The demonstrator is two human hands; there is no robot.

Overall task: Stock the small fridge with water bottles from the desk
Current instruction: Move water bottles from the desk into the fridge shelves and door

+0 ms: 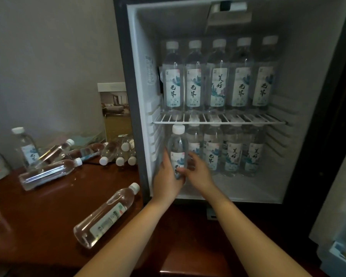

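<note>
Left hand (165, 179) fingers wrap bottle (178, 148), base hidden; right hand (199, 173) fingers blurred, grip unclear.

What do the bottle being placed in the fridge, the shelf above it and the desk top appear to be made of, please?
The bottle looks like clear, glossy plastic: you see through it, and its cap is white. The shelf seems to be white-coated wire, judging by its thin parallel bars. The desk appears to be dark reddish wood or veneer with glossy varnish, since it shows reflections.
</note>
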